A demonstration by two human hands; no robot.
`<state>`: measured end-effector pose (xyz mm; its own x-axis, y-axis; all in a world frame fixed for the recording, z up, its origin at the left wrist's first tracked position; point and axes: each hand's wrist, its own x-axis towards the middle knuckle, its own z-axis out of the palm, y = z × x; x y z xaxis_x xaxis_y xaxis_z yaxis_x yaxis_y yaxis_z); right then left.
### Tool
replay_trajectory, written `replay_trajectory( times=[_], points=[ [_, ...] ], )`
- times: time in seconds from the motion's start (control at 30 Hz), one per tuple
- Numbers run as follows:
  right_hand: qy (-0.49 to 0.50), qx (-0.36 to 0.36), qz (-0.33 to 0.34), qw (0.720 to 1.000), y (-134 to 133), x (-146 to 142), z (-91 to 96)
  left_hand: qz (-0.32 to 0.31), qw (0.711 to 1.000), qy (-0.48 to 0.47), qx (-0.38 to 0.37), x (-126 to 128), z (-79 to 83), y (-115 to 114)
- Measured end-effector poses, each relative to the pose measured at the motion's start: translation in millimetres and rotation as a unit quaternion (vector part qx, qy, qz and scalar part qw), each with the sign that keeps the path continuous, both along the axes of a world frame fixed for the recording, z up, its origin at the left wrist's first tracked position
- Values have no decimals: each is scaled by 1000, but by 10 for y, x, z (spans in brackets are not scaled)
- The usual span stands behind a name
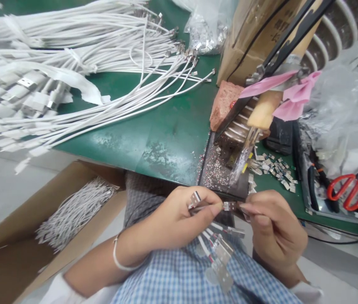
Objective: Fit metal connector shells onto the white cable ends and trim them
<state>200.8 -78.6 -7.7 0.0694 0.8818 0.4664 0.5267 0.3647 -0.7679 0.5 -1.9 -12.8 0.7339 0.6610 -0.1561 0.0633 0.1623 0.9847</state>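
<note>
My left hand (188, 217) is closed around several white USB cables (206, 242). Bare metal USB connectors (221, 270) on these cables hang below the palm, above a blue checked apron (166, 283). Another connector (194, 199) pokes up between the fingers. Between my two hands, one USB connector (229, 206) extends from the left thumb and forefinger. My right hand (275, 228) pinches at its right end, its thumb and forefinger pressed together. Just beyond the hands, a soldering iron (263, 112) with a yellowish grip points down over a dark, solder-speckled tray (212, 169).
Bundles of white cables (103, 105) cover the green table (172, 135) at the left. Loose connectors (275, 169) lie right of the iron. A brick (225, 103) and red-handled scissors (346, 192) are nearby. Below left, a cardboard box (4, 270) holds more cables.
</note>
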Motion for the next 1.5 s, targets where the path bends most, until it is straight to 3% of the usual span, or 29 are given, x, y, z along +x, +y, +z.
replay_trajectory(
  times=[0.2,0.4,1.5],
  points=[
    [30,-34,14,999,28,-105,-61,16,1000,-2,-13,49,18,33],
    [37,12,14,999,117,-140,-69,35,999,10,-31,87,58,66],
    [42,31,21,998,191,-154,-37,61,998,17,6,115,130,142]
  ],
)
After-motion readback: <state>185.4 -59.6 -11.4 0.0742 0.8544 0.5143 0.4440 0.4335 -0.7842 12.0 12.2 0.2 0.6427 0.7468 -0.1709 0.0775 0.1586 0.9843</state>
